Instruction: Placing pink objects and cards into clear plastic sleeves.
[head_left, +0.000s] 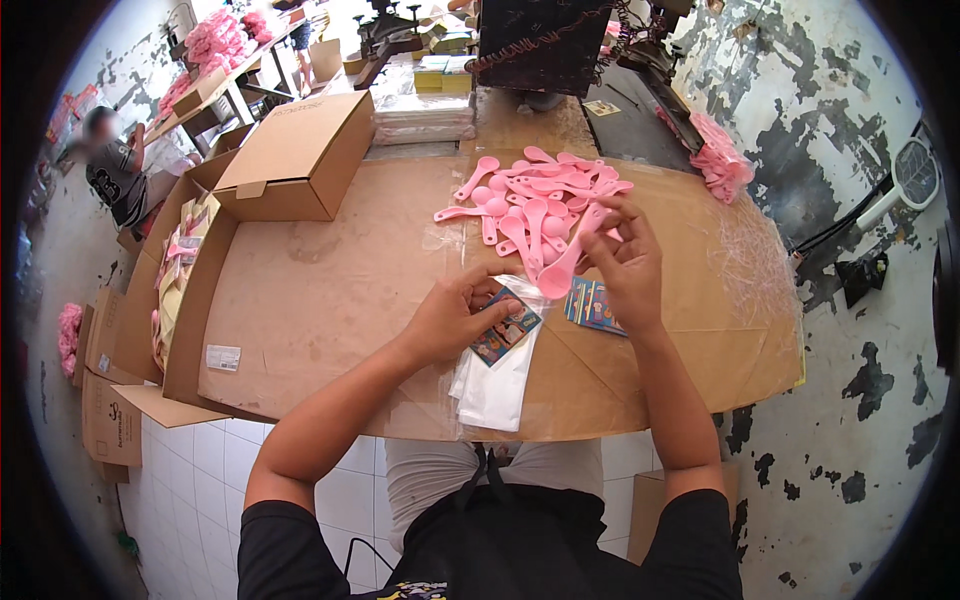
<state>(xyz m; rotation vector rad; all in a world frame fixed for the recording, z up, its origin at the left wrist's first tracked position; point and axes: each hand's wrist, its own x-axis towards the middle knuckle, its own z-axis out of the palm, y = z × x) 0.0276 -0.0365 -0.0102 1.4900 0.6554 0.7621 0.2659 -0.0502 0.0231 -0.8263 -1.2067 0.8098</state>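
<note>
My left hand (pixel 452 318) is closed on a small printed card (pixel 506 338), dark blue with colourful pictures, thumb on top. That card lies over a stack of thin, whitish plastic bags (pixel 493 392) near the table's front edge. Between the fingers of my right hand (pixel 630 262) is a pink spoon (pixel 562 274), its bowl tilted down toward the top of the bags. Just beyond spreads a heap of pink spoons (pixel 515 230), some with round bowls turned up. Beside my right wrist rests a fanned stack of similar cards (pixel 590 306), partly hidden by that hand.
The table (pixel 300 290) is covered in brown cardboard. An open carton (pixel 190 300) with packed goods stands along its left side, near a brown box (pixel 295 155). Plastic packs (pixel 425 105) lie at the back. A person (pixel 118 170) sits far left.
</note>
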